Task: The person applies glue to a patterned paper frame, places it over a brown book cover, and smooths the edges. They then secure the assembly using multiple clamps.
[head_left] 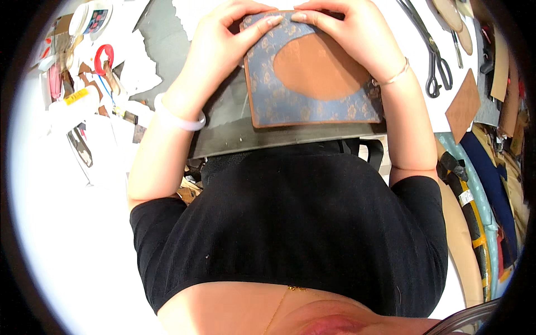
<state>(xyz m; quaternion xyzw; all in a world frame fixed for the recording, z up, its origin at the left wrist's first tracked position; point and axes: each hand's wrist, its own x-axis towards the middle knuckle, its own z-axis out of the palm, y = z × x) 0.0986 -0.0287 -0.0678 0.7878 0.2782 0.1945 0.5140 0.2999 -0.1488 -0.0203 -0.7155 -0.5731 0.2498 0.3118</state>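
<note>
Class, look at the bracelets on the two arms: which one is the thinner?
The thin bracelet on the wrist behind the right hand; the pale bracelet, worn behind the left hand, is a much thicker band.

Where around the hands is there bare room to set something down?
Bare grey mat shows between the torn white paper and the left wrist, plus a slim strip between the patterned panel and black shirt. Crowded: far left, with white tub and red loop; upper right, with black shears.
</note>
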